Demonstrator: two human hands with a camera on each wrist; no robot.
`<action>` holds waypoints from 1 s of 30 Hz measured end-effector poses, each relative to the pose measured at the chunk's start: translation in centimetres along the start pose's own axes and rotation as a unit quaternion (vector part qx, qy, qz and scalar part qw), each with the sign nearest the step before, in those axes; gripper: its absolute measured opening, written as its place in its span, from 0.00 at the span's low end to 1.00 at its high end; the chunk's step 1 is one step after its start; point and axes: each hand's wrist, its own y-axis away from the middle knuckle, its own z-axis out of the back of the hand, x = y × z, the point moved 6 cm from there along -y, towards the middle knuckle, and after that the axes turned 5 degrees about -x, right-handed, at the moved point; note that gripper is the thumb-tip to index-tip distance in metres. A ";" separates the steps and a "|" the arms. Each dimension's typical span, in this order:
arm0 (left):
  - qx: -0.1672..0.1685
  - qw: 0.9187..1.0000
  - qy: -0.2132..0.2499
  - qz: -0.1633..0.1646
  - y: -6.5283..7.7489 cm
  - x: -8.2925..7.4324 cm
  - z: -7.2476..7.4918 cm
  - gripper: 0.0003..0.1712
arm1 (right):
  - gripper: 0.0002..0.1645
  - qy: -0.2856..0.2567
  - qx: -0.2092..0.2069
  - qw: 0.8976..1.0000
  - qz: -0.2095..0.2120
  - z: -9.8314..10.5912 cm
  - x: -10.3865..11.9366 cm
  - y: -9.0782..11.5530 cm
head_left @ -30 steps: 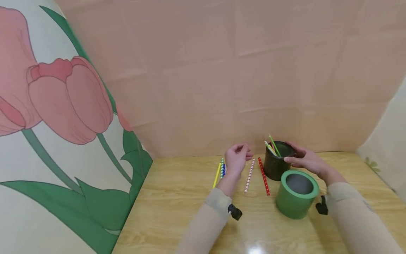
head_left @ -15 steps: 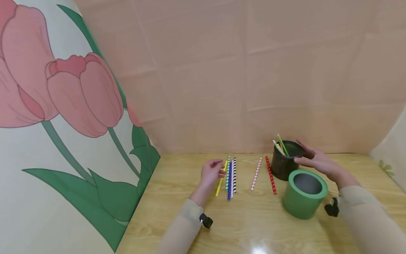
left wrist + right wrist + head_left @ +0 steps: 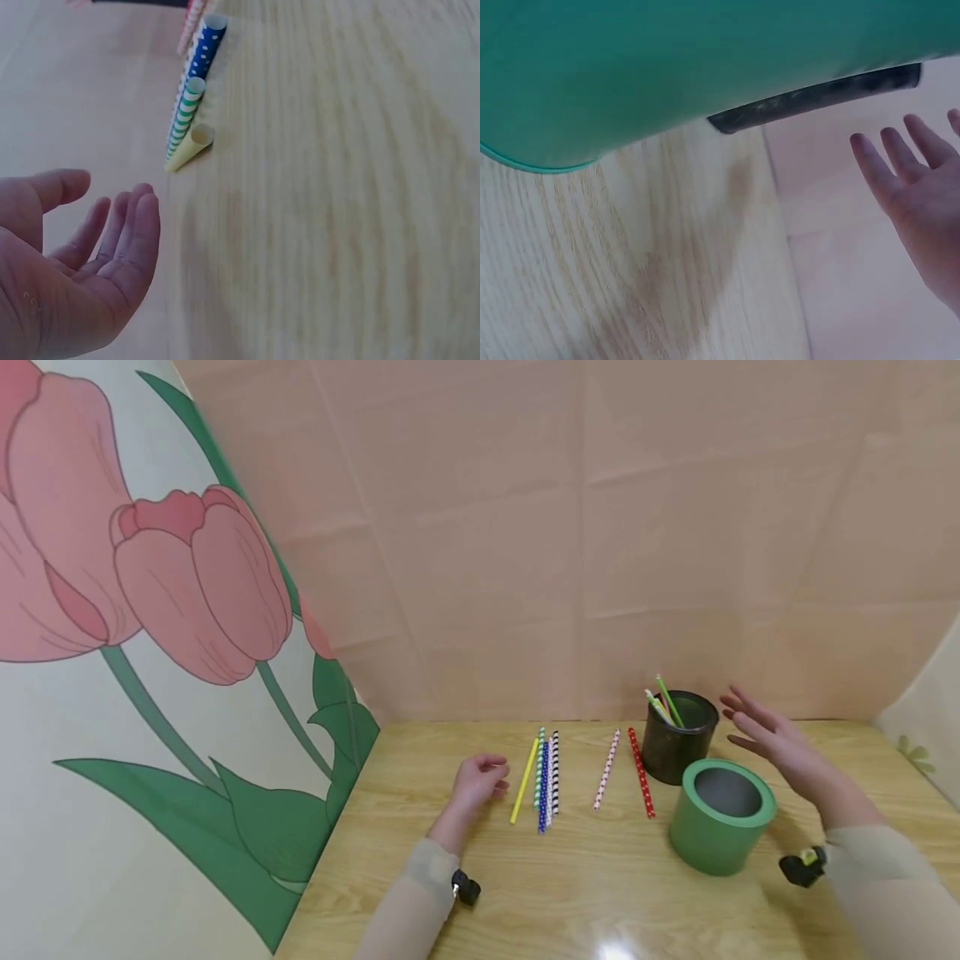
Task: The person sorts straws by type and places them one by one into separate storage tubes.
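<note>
Flowered panel (image 3: 232,585): stood far left. Left hand (image 3: 480,781): I had it just beside the straws, grip relaxed and unfilled, fingers gently bent. On the table (image 3: 585,885), a close row: yellow straw (image 3: 524,782), green-striped straw (image 3: 539,767), blue straw (image 3: 543,797), pale straw (image 3: 550,789), black-striped straw (image 3: 556,772). Farther along, apart: pink-and-white straw (image 3: 607,770); red straw (image 3: 641,772), near the black cup. Black cup (image 3: 677,756): stood upright, several straws leaning inside. Green pot (image 3: 708,843): stood nearer me. Right hand (image 3: 776,737): I kept its grip wide, holding nothing, just beside the cup, apart from it.
</note>
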 end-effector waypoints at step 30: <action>-0.041 0.998 -0.052 0.015 -1.4 1.4 -1.3 0.19 | 0.51 -0.144 0.089 0.978 0.121 -3.2 1.1 8.6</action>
